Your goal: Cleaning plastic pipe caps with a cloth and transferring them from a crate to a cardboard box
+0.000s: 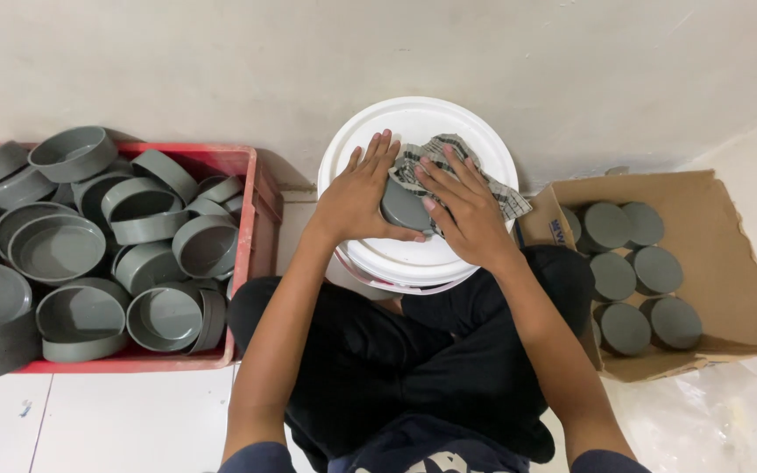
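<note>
1. Left hand (359,194) rests fingers spread on a grey round cap (403,208), fingertips curled over its left edge; clamped on the cap, holding it steady

2. Right hand (464,208) lies flat, fingers extended, pressing a checked cloth (449,158) against the cap's right side and top; hand closed down on the cloth rather than gripping around it

3. The cap sits between the two hands, touching both, partly hidden under the fingers; only its grey face shows

4. Directly beneath the grip: a white bucket lid (413,118), round, with the cap and cloth lying on it; the cloth trails off beyond the right hand's fingertips toward the lid's far rim

5. Well out past the left hand: a red crate (251,188) heaped with grey caps (59,250), most open side up, some spilling over its edges

6. Out past the right hand: a cardboard box (729,263), flaps open, holding grey caps stacked flat side up (628,328) in rows

7. Below the grip, toward the body: crossed legs in dark trousers (405,368), bucket set just ahead of them on a pale floor
</note>
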